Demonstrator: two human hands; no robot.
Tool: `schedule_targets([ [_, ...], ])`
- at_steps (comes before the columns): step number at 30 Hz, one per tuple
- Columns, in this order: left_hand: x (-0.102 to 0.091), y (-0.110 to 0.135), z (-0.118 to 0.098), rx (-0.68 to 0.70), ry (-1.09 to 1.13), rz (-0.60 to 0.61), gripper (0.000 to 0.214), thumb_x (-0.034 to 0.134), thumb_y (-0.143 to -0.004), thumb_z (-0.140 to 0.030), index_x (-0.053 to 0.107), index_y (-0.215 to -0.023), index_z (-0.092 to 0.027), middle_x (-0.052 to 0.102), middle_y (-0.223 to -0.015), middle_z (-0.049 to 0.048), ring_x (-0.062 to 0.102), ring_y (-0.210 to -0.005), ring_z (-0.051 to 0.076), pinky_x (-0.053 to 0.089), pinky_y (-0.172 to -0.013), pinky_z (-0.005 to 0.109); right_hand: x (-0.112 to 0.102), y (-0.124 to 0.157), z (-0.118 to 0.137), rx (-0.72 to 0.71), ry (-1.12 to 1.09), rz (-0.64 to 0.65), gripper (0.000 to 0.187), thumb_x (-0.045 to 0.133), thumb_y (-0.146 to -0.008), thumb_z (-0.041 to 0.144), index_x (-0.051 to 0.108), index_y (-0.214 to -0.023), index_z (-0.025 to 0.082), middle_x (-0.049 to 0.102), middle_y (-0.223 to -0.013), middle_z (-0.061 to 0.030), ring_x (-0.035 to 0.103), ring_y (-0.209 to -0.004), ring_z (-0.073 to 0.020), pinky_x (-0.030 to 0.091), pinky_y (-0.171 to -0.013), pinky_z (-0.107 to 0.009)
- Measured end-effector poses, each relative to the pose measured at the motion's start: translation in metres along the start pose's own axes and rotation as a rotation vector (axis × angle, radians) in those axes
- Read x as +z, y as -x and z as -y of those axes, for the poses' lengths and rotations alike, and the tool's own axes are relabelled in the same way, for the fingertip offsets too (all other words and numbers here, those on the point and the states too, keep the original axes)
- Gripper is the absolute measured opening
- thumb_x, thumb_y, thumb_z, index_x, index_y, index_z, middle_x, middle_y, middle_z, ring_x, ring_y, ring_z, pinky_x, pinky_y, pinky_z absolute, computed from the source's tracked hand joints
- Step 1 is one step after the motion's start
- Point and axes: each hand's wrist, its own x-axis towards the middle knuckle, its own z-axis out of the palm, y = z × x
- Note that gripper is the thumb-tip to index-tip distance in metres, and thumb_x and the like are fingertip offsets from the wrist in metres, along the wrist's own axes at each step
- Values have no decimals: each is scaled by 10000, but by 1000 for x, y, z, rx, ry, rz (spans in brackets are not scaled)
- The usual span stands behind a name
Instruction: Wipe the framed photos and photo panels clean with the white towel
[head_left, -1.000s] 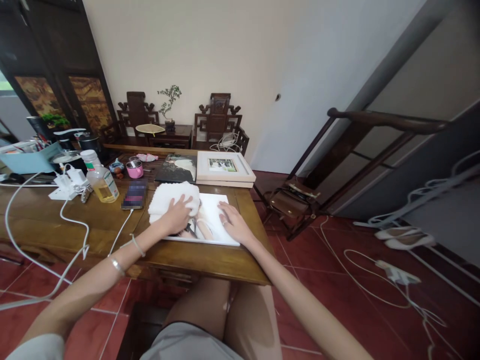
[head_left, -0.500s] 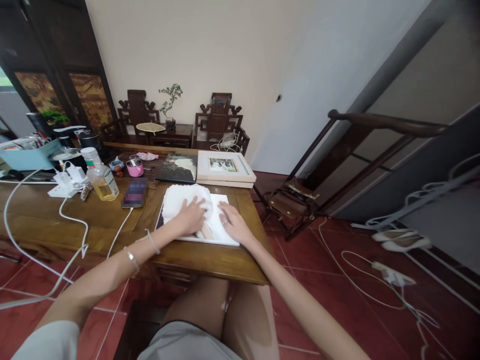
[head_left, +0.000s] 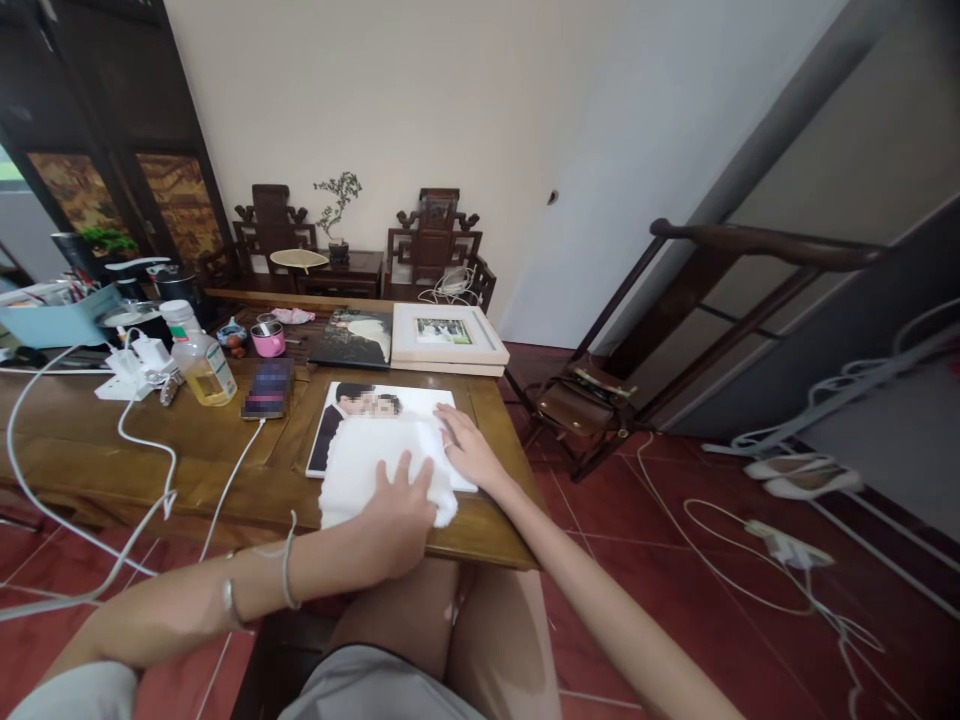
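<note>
We rest right hand (head_left: 471,450), fingers extended, on photo panel (head_left: 424,398), likely steadying it; left hand (head_left: 401,510), fingers splayed, presses white towel (head_left: 356,460) across panel's near edge.

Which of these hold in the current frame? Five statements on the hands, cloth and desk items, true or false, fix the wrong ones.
1. The left hand rests on the white cloth. True.
2. The white cloth hides the whole photo panel. False: its upper left part shows.
3. The right hand touches the photo panel. True.
4. A white cable runs to the phone. True.
5. The pink cup is nearer the camera than the phone. False: it stands beyond it.
</note>
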Motion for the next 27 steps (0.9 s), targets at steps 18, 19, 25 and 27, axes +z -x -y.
schedule_targets([
  [18,-12,-38,27,147,94,22,309,445,-834,-136,647,-1067,-151,375,-1455,116,284,-1341,367,345,-993,592,-7,-2,7,230,-281,-110,565,251,-919,571,567,-1247,237,560,-1326,-73,478,-1253,-255,309,-1100,-472],
  [19,-15,-31,20,198,93,25,296,450,-829,-137,651,-1045,-158,393,-1444,110,296,-1335,360,356,-990,580,-8,-1,8,239,-304,-112,587,236,-916,586,580,-1235,233,566,-1321,-73,482,-1250,-255,310,-1101,-468],
  [25,-31,5,16,260,120,45,279,476,-791,-93,636,-1011,-155,514,-1338,104,455,-1228,295,439,-949,444,-8,-2,7,235,-287,-66,609,190,-929,565,616,-1189,216,579,-1305,-88,476,-1261,-256,294,-1108,-489],
  [27,-35,9,26,144,130,114,277,445,-818,-105,631,-1020,-137,596,-1207,138,575,-1075,270,482,-871,395,-5,-3,5,173,-202,-51,541,265,-929,525,607,-1196,202,564,-1319,-99,451,-1283,-253,286,-1116,-484],
])
